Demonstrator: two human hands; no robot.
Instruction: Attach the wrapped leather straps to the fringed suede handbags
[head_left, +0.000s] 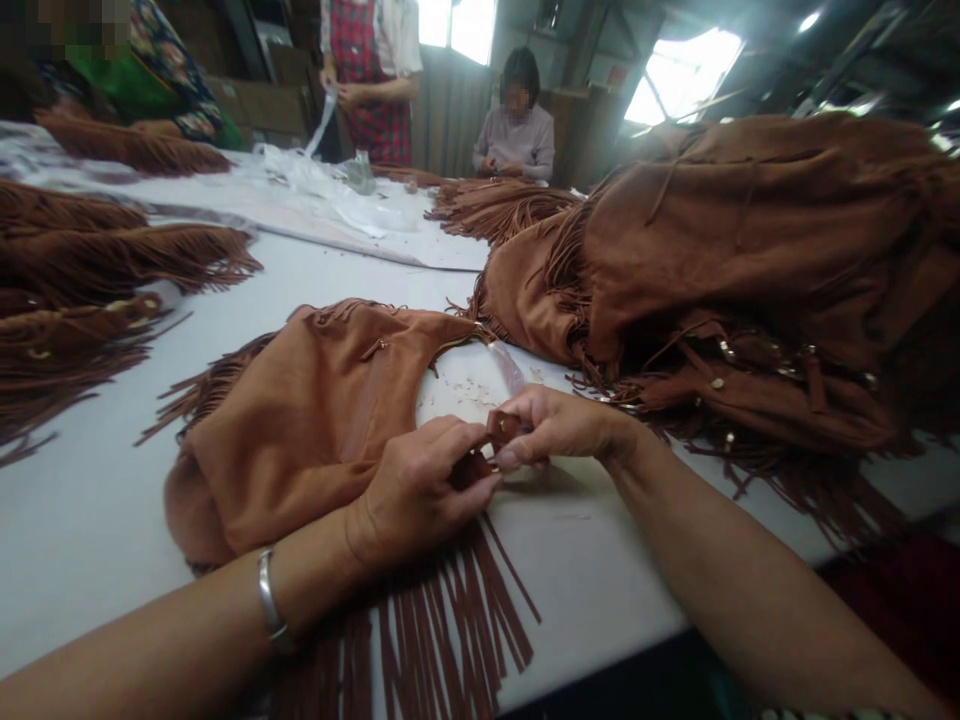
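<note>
left hand [420, 495] and right hand [562, 425] both have their grip pinched on a tiny suede tab [502, 428], fingers hiding most of it. it's at the edge of a fringed suede bag [292, 430], around 6 o'clock on the white counter [90, 500]; can't tell how it's attached. pile of bags [750, 250] at 2 o'clock.

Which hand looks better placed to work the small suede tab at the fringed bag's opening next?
Probably the right hand: its fingers are pinching the small suede tab from above, while the left hand sits lower, over the fringed suede bag.
</note>
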